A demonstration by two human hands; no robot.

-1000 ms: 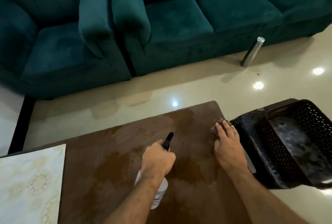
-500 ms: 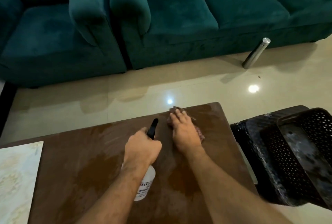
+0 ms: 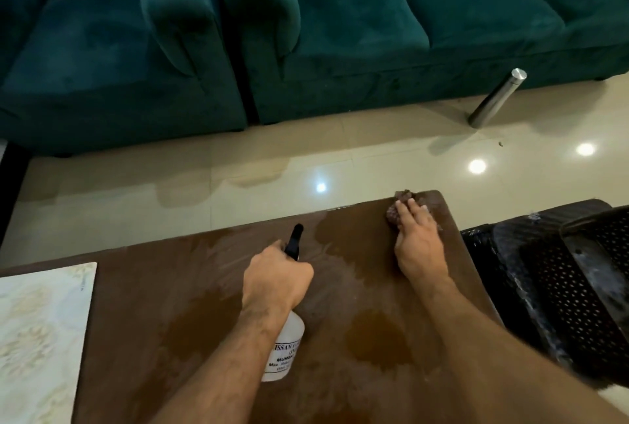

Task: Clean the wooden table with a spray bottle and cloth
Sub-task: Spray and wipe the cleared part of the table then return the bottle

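The brown wooden table (image 3: 177, 291) fills the lower half of the view, with wet patches and streaks across its middle. My left hand (image 3: 275, 279) grips a white spray bottle (image 3: 285, 352) with a black nozzle that points away from me. My right hand (image 3: 417, 243) lies flat on a dark reddish cloth (image 3: 403, 200), pressing it onto the table's far right corner. Most of the cloth is hidden under my fingers.
A pale patterned mat (image 3: 37, 338) lies on the table's left end. A black perforated plastic chair (image 3: 561, 287) stands right beside the table's right edge. Teal sofas (image 3: 340, 32) line the far side, and a steel cylinder (image 3: 497, 98) leans on the glossy floor.
My right hand has swept the cloth from the table's right edge to the far middle, then back toward the far right corner. My left hand holds the bottle in much the same place.
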